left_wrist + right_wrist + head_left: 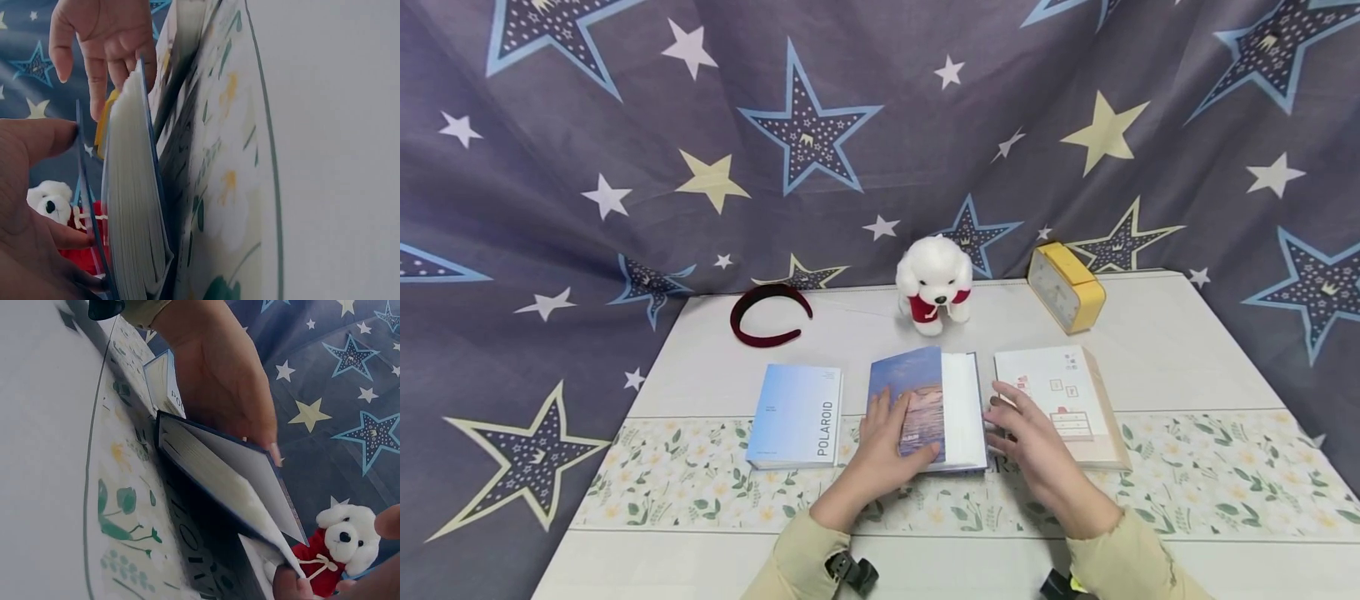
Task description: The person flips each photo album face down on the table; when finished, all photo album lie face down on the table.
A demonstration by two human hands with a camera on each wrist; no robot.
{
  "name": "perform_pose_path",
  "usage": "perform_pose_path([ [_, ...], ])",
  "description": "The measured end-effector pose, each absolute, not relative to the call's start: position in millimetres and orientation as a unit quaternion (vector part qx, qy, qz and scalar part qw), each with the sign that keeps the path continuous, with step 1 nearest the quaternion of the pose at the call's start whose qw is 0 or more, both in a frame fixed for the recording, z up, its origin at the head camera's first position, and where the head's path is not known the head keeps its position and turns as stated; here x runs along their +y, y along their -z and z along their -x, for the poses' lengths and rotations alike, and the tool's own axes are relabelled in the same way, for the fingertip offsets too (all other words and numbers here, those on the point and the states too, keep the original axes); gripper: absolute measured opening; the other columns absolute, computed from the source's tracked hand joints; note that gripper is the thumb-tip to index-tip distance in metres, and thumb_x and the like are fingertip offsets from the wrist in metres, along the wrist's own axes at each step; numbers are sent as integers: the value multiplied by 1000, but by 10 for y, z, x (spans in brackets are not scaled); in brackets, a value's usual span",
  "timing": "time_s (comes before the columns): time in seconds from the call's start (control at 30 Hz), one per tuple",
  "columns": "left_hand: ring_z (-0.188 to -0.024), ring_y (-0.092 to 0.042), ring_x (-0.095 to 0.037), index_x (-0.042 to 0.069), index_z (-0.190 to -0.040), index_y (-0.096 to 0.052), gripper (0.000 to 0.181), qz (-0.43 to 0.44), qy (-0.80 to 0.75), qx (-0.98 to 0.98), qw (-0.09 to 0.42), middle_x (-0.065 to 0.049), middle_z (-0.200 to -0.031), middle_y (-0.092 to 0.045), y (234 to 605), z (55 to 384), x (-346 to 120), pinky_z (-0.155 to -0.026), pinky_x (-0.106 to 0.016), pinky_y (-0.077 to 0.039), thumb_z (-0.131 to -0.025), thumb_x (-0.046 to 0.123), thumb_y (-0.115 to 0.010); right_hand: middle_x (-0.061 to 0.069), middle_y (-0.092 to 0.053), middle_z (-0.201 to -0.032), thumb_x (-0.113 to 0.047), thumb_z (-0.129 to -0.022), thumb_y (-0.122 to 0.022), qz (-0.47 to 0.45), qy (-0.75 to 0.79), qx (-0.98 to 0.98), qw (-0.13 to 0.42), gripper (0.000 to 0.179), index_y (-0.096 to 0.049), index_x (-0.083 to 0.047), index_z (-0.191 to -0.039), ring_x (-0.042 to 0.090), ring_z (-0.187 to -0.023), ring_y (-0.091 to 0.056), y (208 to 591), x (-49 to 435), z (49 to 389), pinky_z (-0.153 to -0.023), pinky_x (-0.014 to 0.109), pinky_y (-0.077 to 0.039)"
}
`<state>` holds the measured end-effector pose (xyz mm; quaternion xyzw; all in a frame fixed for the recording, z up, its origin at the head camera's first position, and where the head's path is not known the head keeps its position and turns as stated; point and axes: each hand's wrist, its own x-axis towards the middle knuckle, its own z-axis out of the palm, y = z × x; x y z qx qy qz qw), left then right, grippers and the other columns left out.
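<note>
Dark star-patterned cloth (880,167) hung behind; white table (955,567), floral band (1225,479) across.

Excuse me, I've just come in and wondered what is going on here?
A person is handling the middle album on the table. Their left hand rests on its front cover, which stands partly open, showing the page block. Their right hand is at the album's right edge, fingers extended. A blue POLAROID book and a pale illustrated book lie closed on either side; behind are a headband, a plush dog and a yellow clock.
</note>
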<state>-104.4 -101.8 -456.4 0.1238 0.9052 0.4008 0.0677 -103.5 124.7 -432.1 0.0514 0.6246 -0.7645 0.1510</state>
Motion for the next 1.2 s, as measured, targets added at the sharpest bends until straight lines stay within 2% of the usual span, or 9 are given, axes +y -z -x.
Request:
perform_pose_path([
  [0.13, -144, 1, -49, 3, -154, -24, 91, -109, -431, 892, 77, -30, -158, -5, 4552, 1056, -1007, -109, -71, -4, -88, 51, -64, 22, -19, -158, -13, -99, -48, -41, 759, 631, 155, 70, -8, -3, -156, 35, -141, -30, 4292, 1229, 1016, -108, 50, -35],
  [0.37, -145, 1, -47, 7, -156, -21, 92, -84, -479, 868, 102, -28, -159, -4, 4514, 1072, -967, -108, -71, -9, -88, 54, -63, 14, -12, -162, -18, -102, -45, 13, 752, 635, 178, 68, -6, -4, -156, 32, -145, -21, 4308, 1224, 969, -111, 54, -29],
  [0.6, -145, 1, -46, 9, -156, -19, 97, -84, -502, 852, 121, -29, -159, -2, 4444, 1056, -908, -108, -71, -12, -86, 60, -62, 12, -12, -162, -19, -100, -50, 56, 757, 628, 172, 69, -13, -7, -156, 34, -138, -34, 4280, 1215, 944, -95, 40, -47],
  [0.9, -144, 1, -48, 14, -158, -14, 102, -83, -529, 835, 129, -29, -158, 5, 4373, 1030, -809, -107, -71, -13, -84, 64, -62, 9, -11, -163, -21, -101, -49, 98, 752, 627, 179, 65, -17, -13, -156, 33, -135, -38, 4225, 1184, 914, -94, 39, -48],
  [1.03, -145, -3, -46, 12, -158, -7, 107, -101, -559, 812, 135, -28, -159, 3, 4348, 1039, -779, -110, -67, -15, -84, 66, -61, 10, -10, -163, -19, -103, -46, 131, 745, 630, 176, 62, -17, -14, -157, 26, -128, -47, 4204, 1168, 909, -94, 40, -50],
  [1.2, -147, -12, -31, 6, -156, 3, 108, -124, -628, 752, 158, -17, -161, -9, 4320, 1063, -761, -116, -53, -14, -88, 57, -63, 11, -14, -162, -17, -104, -44, 174, 732, 639, 160, 58, -19, -13, -156, 20, -125, -50, 4189, 1157, 912, -96, 42, -49],
])
